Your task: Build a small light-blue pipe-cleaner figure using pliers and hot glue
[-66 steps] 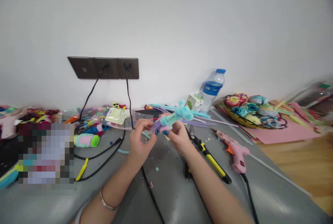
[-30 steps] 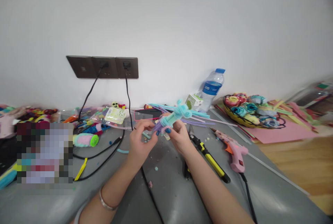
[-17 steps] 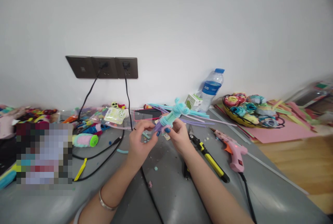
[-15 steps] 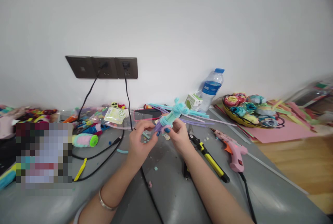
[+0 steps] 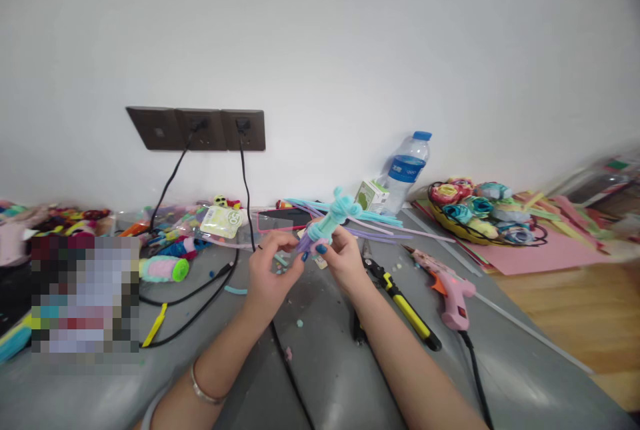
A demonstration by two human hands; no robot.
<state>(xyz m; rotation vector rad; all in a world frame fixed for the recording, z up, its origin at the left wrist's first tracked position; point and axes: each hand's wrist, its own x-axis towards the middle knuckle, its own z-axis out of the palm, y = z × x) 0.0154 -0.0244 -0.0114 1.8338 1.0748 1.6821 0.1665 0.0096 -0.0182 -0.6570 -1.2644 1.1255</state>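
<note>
Held up over the grey table is a small pipe-cleaner figure, with a turquoise head and body and purple and pink at its lower end. My left hand pinches the purple end between thumb and fingers. From the other side my right hand grips the figure's lower body, thumb in front, its other fingers partly hidden behind. Behind the figure lie loose turquoise and purple pipe cleaners and a dark phone with a red edge.
Yellow-and-black pliers and a pink glue gun lie to the right. A water bottle leans at the wall near a basket of paper flowers. Black cables cross the table. Colourful craft pieces lie left.
The turquoise figure has shifted and turned very slightly in my fingers. Both hands keep nearly the same place and grip.
</note>
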